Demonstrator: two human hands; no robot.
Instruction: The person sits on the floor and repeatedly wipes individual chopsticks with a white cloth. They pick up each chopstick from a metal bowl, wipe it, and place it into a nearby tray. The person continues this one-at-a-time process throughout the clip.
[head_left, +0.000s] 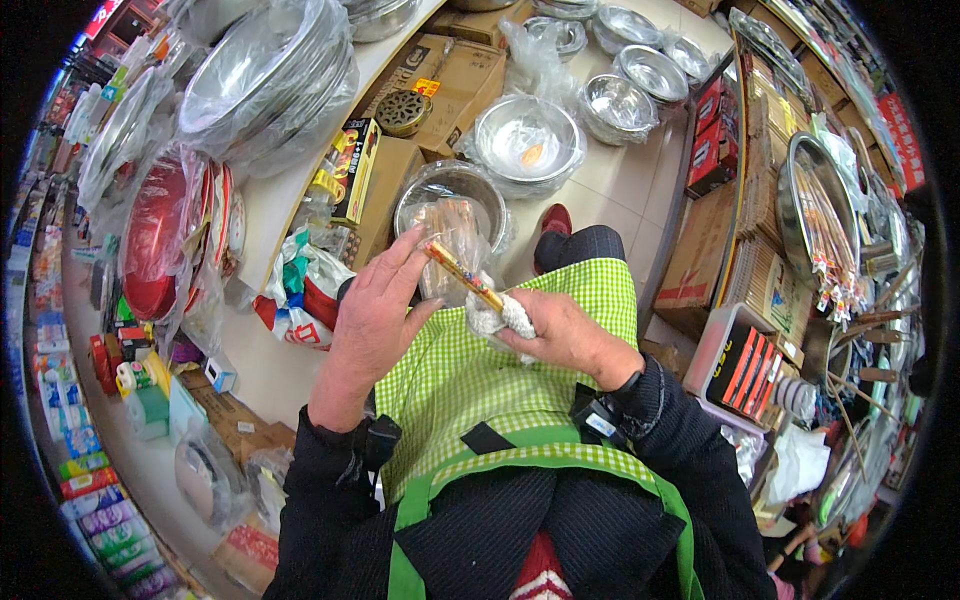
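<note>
My right hand (570, 330) grips a bunched white cloth (487, 319) wrapped around one end of gold patterned chopsticks (465, 277). Their other end points up and left, to the fingertips of my left hand (375, 315). Beside that hand's fingers and thumb is a clear plastic bag (450, 217) of light wooden chopsticks; whether the hand grips the bag cannot be told. The bag overlaps a steel basin (491, 191) behind it. Under both hands spreads a green checked apron (480, 405) over my lap.
Plastic-wrapped steel basins (529, 139) stand on the tiled floor ahead. Cardboard boxes (469, 90) line the low shelf at left, with large wrapped basins (240, 75) above. At right, a shelf carries a steel bowl (799, 180) of bundled sticks and a plastic bin (720, 352) with boxes.
</note>
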